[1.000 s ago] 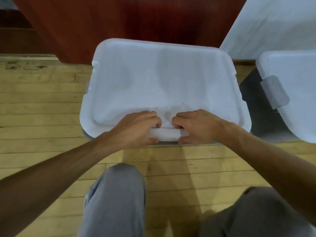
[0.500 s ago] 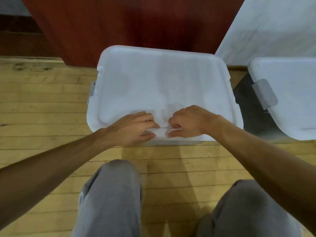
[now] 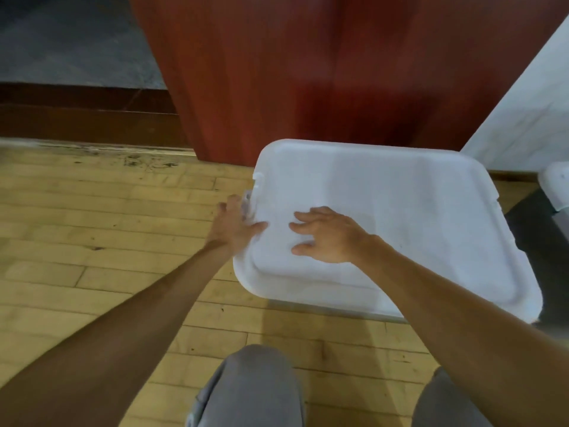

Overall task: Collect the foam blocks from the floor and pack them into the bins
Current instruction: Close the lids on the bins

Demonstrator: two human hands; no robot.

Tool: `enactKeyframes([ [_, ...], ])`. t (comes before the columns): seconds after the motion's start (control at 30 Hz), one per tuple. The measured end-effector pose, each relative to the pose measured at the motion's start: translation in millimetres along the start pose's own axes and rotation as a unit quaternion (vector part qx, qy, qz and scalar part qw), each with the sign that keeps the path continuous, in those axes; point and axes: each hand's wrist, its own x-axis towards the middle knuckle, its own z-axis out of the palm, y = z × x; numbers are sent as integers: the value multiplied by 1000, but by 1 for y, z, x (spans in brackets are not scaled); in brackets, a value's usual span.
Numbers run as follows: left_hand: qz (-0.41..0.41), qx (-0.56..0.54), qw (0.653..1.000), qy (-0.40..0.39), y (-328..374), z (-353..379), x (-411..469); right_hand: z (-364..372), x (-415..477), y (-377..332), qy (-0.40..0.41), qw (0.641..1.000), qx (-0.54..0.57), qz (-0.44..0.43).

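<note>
Bin [image 3: 400, 229] first: from my seat I see it on the floor right of centre, its white lid on, with its far side close against a red-brown wooden panel [image 3: 292, 72]. A second white-lidded bin [image 3: 555, 186] peeks in at the right edge, with a dark gap between the two.

The floor [image 3: 92, 229] is pale wooden board, scuffed near the far edge. Beyond it runs a dark wooden sill [image 3: 77, 118], then a grey surface [image 3: 67, 41] in the upper left. A white wall [image 3: 529, 112] slants down on the right. Two knees in grey trousers [image 3: 252, 389] show at the bottom of my view.

The left hand [image 3: 235, 224] is at the lid's left edge. Its thumb lies across the top of the lid and its fingers stretch fairly straight along the side, against the small latch [image 3: 248, 204] there. The view is blurred here, so I cannot say whether any fingertip hooks the latch.

The right hand [image 3: 326, 237] lies palm down on the lid's near-left part, with fingers spread wide and pointing left, pressing flat and holding nothing. The two hands are close together but apart.
</note>
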Motion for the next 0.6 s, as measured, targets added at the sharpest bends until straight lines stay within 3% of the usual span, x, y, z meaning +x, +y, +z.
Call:
enactKeyframes([
  [0.1,-154,-209,965,-41,1,4,-2,11,2,1,17,998,54,31],
  [0.17,-182,-323,928,-40,-3,10,0,15,3,2,28,995,82,46],
  [0.23,-165,-342,925,-1,-8,14,3,15,3,2,25,994,93,54],
  [0.3,-111,-287,951,40,-10,16,3,14,3,2,24,993,98,57],
  [0.4,1,-108,991,84,-10,19,0,11,3,2,20,994,93,55],
  [0.6,114,73,984,113,-11,25,-3,4,4,1,-5,997,65,45],
])
